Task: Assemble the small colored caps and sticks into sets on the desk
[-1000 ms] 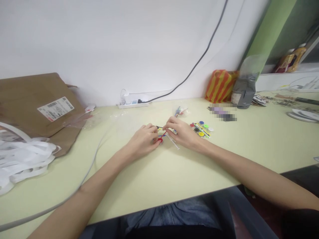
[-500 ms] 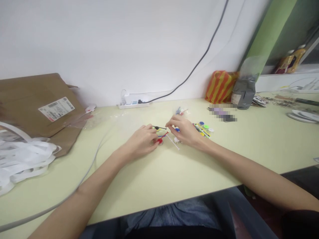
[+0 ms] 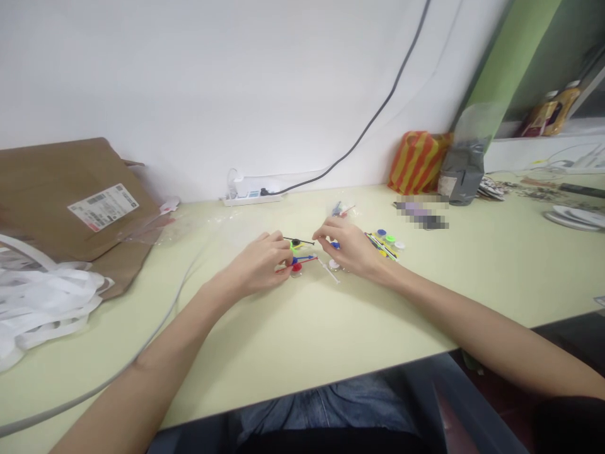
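Observation:
My left hand (image 3: 265,261) is closed, with a thin red stick (image 3: 307,260) between thumb and fingertips. A blue stick (image 3: 303,259) lies along it at the fingertips. Just below sits a red disc on a clear round base (image 3: 296,268). Beyond the fingers are a black disc (image 3: 295,242) with a black stick (image 3: 306,242), and a bright green piece (image 3: 293,250). My right hand (image 3: 347,246) hovers over a blue disc (image 3: 335,245), its fingers loosely curved and apart. A white disc (image 3: 333,264) and a white stick (image 3: 329,272) lie below it.
Right of my hands lie several coloured sticks (image 3: 378,244) and discs, including a green one (image 3: 390,239). Behind is a clear bag with pieces (image 3: 345,210). A power strip (image 3: 253,199), brown packaging (image 3: 57,195), white strips (image 3: 51,293) and a grey cable (image 3: 155,343) surround the space.
My left hand has moved slightly left, drawing the red stick with it to a flatter angle. More of the red disc and blue stick shows. My right hand has barely moved.

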Demonstrator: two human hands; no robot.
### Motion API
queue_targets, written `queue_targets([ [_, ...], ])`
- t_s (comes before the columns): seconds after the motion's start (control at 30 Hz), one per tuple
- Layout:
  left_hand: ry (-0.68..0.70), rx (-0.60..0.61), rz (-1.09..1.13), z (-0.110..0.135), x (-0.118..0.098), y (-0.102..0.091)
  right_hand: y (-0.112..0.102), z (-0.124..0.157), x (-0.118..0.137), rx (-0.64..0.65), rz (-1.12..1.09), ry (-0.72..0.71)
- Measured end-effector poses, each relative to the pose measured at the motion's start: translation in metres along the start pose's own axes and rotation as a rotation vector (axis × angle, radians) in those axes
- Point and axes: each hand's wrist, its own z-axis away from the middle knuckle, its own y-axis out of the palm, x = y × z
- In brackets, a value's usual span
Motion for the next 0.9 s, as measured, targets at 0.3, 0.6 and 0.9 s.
queue_targets([
  [0.3,0.016,0.001,0.036,0.001,-0.001,-0.008,0.000,0.000,0.001,-0.002,0.005,-0.008],
  [0.6,0.001,0.070,-0.093,0.005,0.010,-0.013,0.001,0.000,0.000,0.001,0.011,-0.020],
  [0.9,-0.023,0.053,-0.176,0.008,0.020,-0.012,0.001,0.000,0.001,0.010,0.013,-0.021],
])
